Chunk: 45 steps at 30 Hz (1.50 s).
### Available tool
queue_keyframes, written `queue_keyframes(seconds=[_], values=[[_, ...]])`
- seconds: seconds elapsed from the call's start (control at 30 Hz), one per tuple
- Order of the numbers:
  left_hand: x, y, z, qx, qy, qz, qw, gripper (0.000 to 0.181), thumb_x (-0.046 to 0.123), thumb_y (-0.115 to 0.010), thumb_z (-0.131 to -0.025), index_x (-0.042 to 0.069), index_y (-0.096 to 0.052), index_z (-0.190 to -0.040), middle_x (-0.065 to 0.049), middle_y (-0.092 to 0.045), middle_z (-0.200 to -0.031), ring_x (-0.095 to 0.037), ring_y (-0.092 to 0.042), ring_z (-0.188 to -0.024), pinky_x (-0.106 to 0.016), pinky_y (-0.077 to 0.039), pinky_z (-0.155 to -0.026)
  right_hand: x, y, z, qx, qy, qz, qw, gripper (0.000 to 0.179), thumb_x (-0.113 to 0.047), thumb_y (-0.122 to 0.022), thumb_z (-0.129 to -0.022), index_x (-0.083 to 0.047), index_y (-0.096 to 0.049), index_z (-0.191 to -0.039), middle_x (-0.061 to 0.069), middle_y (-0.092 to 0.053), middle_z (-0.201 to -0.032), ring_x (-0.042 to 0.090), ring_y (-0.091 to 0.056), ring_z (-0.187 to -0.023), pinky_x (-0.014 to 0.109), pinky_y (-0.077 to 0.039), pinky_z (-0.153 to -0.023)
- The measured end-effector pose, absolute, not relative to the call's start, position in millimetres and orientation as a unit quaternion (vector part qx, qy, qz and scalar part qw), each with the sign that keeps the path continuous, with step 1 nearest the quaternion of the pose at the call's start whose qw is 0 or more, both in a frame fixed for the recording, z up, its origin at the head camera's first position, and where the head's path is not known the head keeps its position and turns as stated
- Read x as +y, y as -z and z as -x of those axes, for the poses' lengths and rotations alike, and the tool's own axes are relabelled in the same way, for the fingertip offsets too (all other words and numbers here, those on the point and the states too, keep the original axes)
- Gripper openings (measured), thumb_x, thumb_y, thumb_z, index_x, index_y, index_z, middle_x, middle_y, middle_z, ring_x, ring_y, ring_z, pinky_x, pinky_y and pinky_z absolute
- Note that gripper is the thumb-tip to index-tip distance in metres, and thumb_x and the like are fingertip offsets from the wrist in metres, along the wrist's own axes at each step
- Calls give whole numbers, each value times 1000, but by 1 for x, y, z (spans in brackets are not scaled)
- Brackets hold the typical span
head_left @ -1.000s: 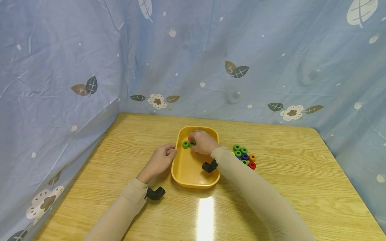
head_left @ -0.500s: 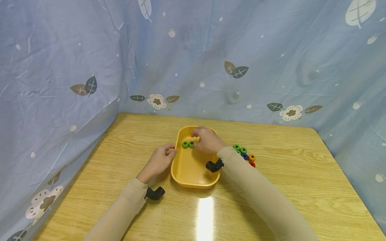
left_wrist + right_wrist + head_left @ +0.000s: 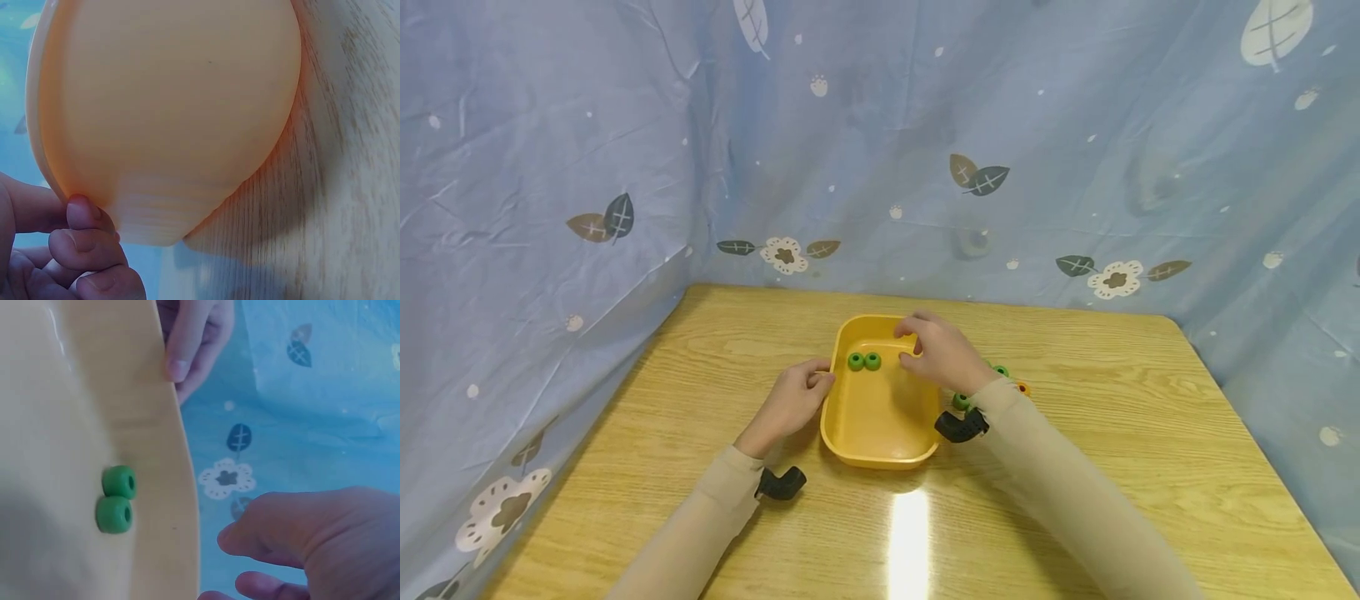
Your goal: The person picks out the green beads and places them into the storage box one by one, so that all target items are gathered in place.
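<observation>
Two green beads (image 3: 864,361) sit side by side, touching, in the far left part of a yellow plastic tray (image 3: 880,421); the right wrist view shows the green beads (image 3: 116,500) near one wall. My left hand (image 3: 788,404) pinches the tray's left rim between thumb and fingers, as the left wrist view also shows with the hand (image 3: 94,250) at the rim. Over the tray's far right side hovers my right hand (image 3: 947,354), thumb and fingers spread apart with nothing between them.
More beads lie on the wooden table (image 3: 1120,450) right of the tray, largely hidden by my right hand and wrist. A green bead (image 3: 961,402) and an orange bead (image 3: 1023,388) show among them. A blue patterned cloth (image 3: 880,150) hangs behind and at both sides.
My right hand has let go of the second green bead beside the first, spread its fingers and moved right, away from both. My left hand stays at the rim.
</observation>
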State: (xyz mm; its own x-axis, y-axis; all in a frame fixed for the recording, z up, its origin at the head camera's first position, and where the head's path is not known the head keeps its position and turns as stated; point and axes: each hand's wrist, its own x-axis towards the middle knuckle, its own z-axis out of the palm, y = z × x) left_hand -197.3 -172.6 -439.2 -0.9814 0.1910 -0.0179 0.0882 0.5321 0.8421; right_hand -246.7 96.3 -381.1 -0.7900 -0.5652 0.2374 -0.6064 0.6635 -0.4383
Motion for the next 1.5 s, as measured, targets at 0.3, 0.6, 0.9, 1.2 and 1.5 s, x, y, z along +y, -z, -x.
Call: queue_keyframes(seconds=[0.3, 0.6, 0.9, 1.2, 1.5], values=[[-174, 438, 197, 870, -483, -77, 58, 38, 20, -51, -110, 0, -60, -141, 1, -48, -64, -12, -35, -50, -25, -31, -49, 124, 372, 228, -917, -241, -310, 78, 27, -11, -73, -94, -6, -72, -120, 10, -66, -113, 22, -64, -84, 35, -54, -73], [-173, 440, 198, 871, -481, -82, 59, 39, 21, -52, -110, 0, -59, -143, -10, -68, -81, -14, -42, -54, -26, -36, -52, 156, 380, 213, -920, -244, -292, 94, 28, -9, -76, -92, -5, -72, -119, 9, -66, -109, 26, -65, -83, 35, -54, -71], [-172, 439, 197, 872, -480, -79, 61, 40, 21, -51, -110, 0, -58, -144, -11, -70, -83, -14, -44, -55, -27, -37, -52, 176, 400, 195, -927, -233, -277, 95, 27, -10, -78, -90, -5, -72, -117, 9, -64, -107, 19, -61, -78, 30, -52, -67], [-172, 439, 197, 872, -480, -79, 61, 40, 21, -51, -110, -1, -58, -144, -16, -77, -105, -14, -52, -64, -27, -42, -59, 185, 421, 185, -934, -222, -265, 87, 28, -8, -81, -87, -3, -73, -113, 13, -63, -106, 17, -59, -75, 29, -51, -64], [-172, 438, 197, 872, -480, -73, 65, 39, 21, -52, -110, 0, -59, -143, -8, -64, -78, -14, -41, -55, -27, -35, -51, 187, 435, 178, -935, -210, -274, 83, 29, -6, -83, -85, -4, -74, -112, 10, -64, -109, 4, -50, -68, 23, -47, -60]])
